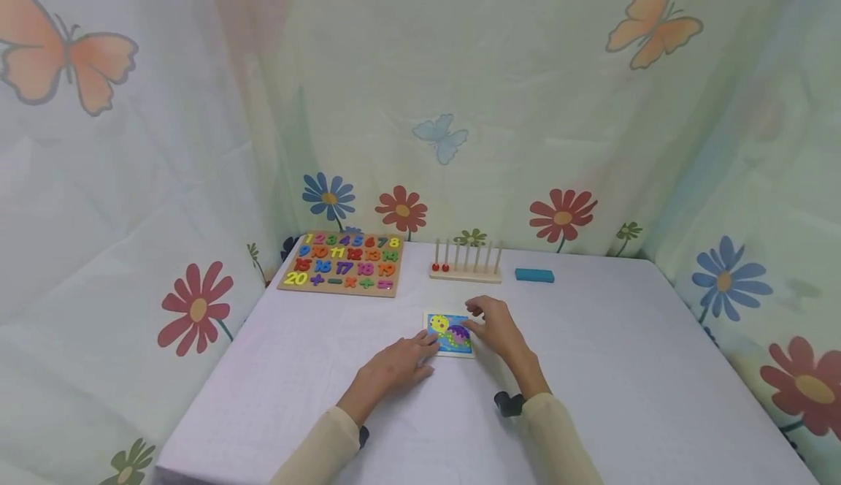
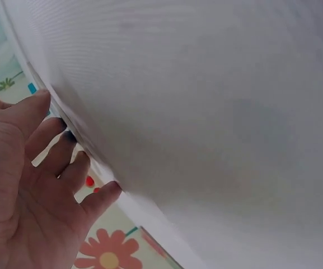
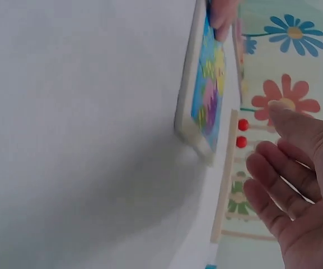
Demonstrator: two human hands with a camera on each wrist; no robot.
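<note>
A small square picture puzzle (image 1: 458, 336) in a pale wooden frame lies mid-table, showing a yellow and purple turtle on blue. Fingers of my left hand (image 1: 397, 365) rest on its left edge, extended and slightly spread. In the left wrist view that hand (image 2: 43, 185) shows a bare palm, while the puzzle is hidden. My right hand (image 1: 497, 328) hovers at the puzzle's upper right side, fingers loosely bent. Seen from the right wrist, this hand (image 3: 298, 185) holds nothing, and a gap separates it from the puzzle's frame (image 3: 186, 101).
Behind the puzzle to the left lies a wooden number board (image 1: 338, 264) with coloured numerals and signs. A peg counting rack (image 1: 466, 275) with two red beads stands at the back, beside a blue block (image 1: 534, 275). Printed curtains (image 1: 499, 83) enclose the white-covered table (image 1: 624, 383).
</note>
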